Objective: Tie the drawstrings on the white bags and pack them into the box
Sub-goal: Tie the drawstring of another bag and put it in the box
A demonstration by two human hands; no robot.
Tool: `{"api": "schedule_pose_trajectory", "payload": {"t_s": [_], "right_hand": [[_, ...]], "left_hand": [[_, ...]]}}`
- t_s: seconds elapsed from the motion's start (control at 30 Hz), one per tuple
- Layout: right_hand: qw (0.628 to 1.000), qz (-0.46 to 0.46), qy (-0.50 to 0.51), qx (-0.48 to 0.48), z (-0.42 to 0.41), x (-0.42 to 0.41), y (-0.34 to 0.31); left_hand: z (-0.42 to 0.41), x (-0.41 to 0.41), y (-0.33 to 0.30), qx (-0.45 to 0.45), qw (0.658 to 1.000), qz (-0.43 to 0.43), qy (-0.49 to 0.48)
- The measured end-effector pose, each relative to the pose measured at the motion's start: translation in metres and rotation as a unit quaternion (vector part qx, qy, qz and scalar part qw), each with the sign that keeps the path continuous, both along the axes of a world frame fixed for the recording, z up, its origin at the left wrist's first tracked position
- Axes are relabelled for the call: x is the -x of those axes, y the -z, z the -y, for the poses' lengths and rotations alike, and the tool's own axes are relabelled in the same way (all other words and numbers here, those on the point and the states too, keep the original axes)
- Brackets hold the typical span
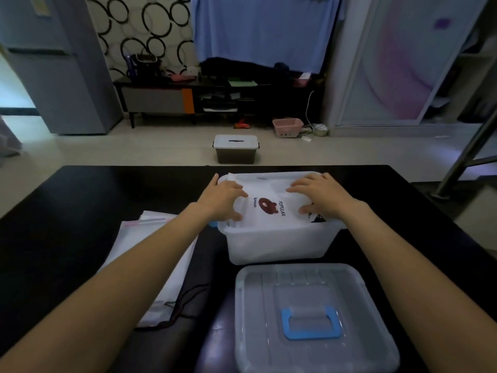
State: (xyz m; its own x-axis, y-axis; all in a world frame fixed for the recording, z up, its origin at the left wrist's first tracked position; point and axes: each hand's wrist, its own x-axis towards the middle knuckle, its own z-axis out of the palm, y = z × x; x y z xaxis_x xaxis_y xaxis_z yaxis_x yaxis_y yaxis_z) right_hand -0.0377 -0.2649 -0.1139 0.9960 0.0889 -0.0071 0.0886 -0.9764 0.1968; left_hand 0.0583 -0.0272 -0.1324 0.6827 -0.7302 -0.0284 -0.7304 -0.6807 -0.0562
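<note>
The bag [270,208], white with a brown bear print, lay at the top of the box [277,243], which stood near the middle of the counter [80,189], toward its far edge. The bag's long axis appeared to run across the box from left to right, and the two hands sat at its two ends. The left hand [224,196] held the left end, fingers curled over the edge and thumb beneath; that grip was closed on the bag. The right hand [320,193] lay on the right end, fingers spread and fairly straight, pressing more than clasping. Each hand was equally near its own end, so the bag lay directly under and between them, and the push to seat it would likely go straight down. More bags [150,254] lay by the counter's left edge, a dark cord [185,302] trailing from them. The lid [312,316] lay at the near edge, just in front of the box.
</note>
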Motion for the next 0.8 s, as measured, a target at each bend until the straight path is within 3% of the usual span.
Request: {"api": "schedule_pose_trajectory", "payload": {"t_s": [0.1,0.2,0.3,0.43,0.6,0.8], "right_hand": [[0.996,-0.073,0.042,-0.023,0.008,-0.015,0.012],[0.987,-0.138,0.078,-0.030,0.014,-0.023,0.033],[0.974,-0.171,0.110,-0.096,0.015,-0.023,0.044],[0.965,-0.012,0.087,-0.247,0.007,-0.013,0.024],[0.931,0.150,0.014,-0.333,-0.040,0.018,-0.001],[0.871,0.218,-0.040,-0.439,-0.150,0.048,0.023]], "left_hand": [[0.009,-0.008,0.001,-0.035,0.999,-0.015,-0.009],[0.017,-0.007,0.003,-0.002,0.998,-0.056,-0.038],[0.020,-0.003,0.010,0.028,0.996,-0.070,-0.046],[0.014,0.003,0.009,0.173,0.981,-0.074,-0.044],[-0.021,0.030,0.006,0.387,0.921,-0.033,-0.033],[-0.120,0.073,0.027,0.449,0.891,-0.032,-0.067]]}}
